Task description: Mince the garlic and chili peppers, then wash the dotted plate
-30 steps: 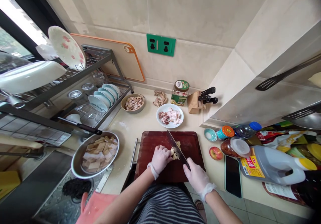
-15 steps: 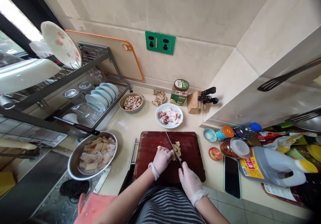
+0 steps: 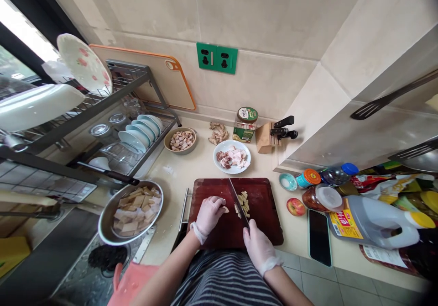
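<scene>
- Your left hand [image 3: 208,217], in a clear glove, rests over the left part of the dark red cutting board [image 3: 208,187], fingers curled and bunched. A small pale piece [image 3: 226,210] shows at the fingertips; you cannot tell whether they pinch it or only touch it.
- Your right hand [image 3: 259,246], also gloved, is wrapped around the handle of the kitchen knife [image 3: 237,197] at the near right of the board.
- The blade slants from your right hand toward the far left, between your left hand and the pale yellow slices [image 3: 244,201].
- Those slices lie loosely heaped on the board, right of the blade, some just beside it.
- Beyond the board on the worktop [image 3: 167,171], you have a white plate [image 3: 217,166] of cut meat [image 3: 232,158].
- Farther off stand a bowl [image 3: 181,151] of what look like garlic cloves [image 3: 181,140], a ginger root [image 3: 218,133], a green-labelled jar [image 3: 243,134] and a wooden knife block [image 3: 263,140].
- To the right of the board lie an apple [image 3: 295,207] and a phone [image 3: 319,237].
- Well left of your left hand, a metal bowl [image 3: 101,233] holds pale flat pieces [image 3: 137,210].
</scene>
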Demonstrator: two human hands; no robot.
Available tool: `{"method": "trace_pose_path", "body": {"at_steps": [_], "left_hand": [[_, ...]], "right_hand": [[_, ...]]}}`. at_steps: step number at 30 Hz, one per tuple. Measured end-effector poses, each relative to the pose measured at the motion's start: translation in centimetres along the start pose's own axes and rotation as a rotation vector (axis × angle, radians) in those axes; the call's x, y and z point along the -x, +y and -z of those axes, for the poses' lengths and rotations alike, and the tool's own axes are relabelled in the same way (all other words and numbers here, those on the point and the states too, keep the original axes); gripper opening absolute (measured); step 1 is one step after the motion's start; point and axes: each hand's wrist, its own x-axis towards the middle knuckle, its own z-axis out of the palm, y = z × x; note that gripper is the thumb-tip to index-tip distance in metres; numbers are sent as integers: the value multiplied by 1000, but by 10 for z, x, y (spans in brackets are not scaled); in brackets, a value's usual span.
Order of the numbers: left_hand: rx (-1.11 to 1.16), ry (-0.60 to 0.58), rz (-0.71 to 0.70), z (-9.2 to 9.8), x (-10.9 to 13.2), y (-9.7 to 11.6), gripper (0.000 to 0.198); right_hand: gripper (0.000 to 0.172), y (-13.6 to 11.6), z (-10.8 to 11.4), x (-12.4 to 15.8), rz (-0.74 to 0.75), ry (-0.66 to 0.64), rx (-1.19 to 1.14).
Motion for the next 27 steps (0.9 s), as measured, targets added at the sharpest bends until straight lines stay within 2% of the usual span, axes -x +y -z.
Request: {"method": "trace_pose_path", "body": {"at_steps": [3,6,9,11,14,17,24,27], "left_hand": [[-19,-153,-10,2,2,-5,10],[-87,-246,-73,-9,-4,4,11],[-142,-224,-124,-20,-12,19,17],[-129,-195,-93,-23,-15,26,15],[-124,-211,-42,-24,-17,28,14],[-115,-210,-64,-27,-19,25,19],[-117,-180,-108,-36,-26,19,20],[-65,-161,-104,-36,-25,16,17]], "right_hand": [[33,9,7,-5,14,-53,-93],[34,16,17,-7,39,-71,-137],[31,18,24,-3,55,-68,-101],[29,17,31,-1,62,-67,-76],[26,16,45,2,70,-85,-54],[24,15,55,2,73,-108,-26],[26,15,27,-2,35,-75,26],[28,14,31,-6,50,-106,25]]}}
